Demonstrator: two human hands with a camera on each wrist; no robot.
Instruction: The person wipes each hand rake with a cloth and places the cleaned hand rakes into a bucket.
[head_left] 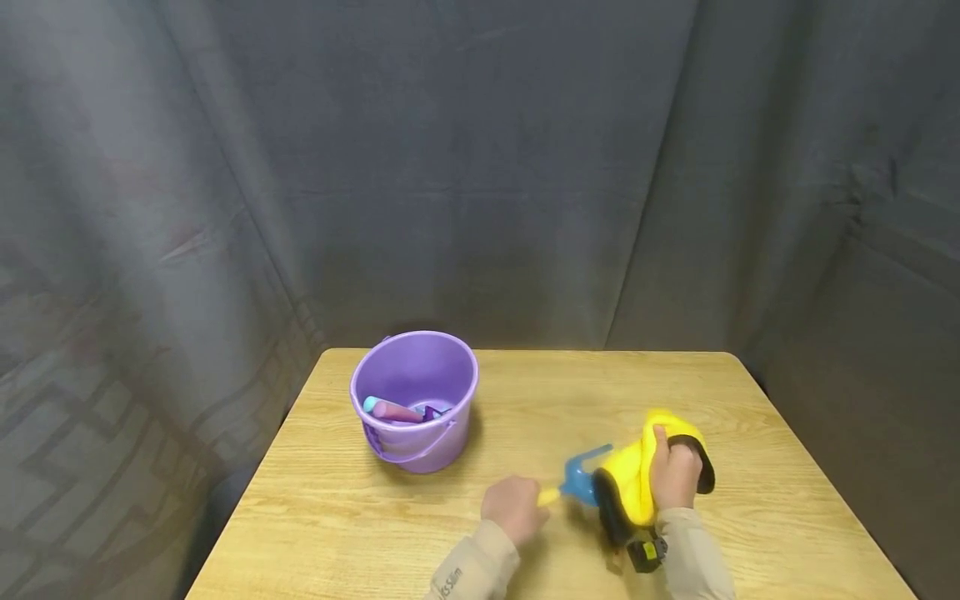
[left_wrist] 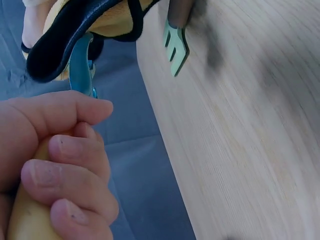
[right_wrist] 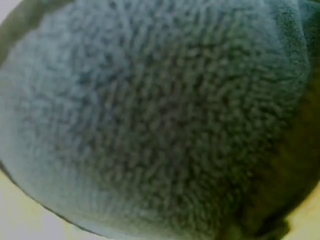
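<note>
My left hand (head_left: pixel 513 510) grips the yellow handle (left_wrist: pixel 32 215) of a small garden hand tool with a blue pronged head (head_left: pixel 579 482). Over to the right, my right hand (head_left: pixel 672 475) holds a bunched yellow cloth (head_left: pixel 633 479) with a dark border against that blue head. In the left wrist view the tool's blue neck (left_wrist: pixel 80 67) runs up under the dark edge of the cloth (left_wrist: pixel 60 42). Dark, textured fabric of the cloth (right_wrist: pixel 160 120) fills most of the right wrist view, where my fingers are hidden.
A purple bucket (head_left: pixel 457 429) stands at the back left of the wooden table (head_left: pixel 315 517), with teal and pink handles (head_left: pixel 397 412) inside. A small green fork (left_wrist: pixel 176 50) with a brown handle lies on the table near the cloth. Grey curtains (head_left: pixel 480 183) hang around.
</note>
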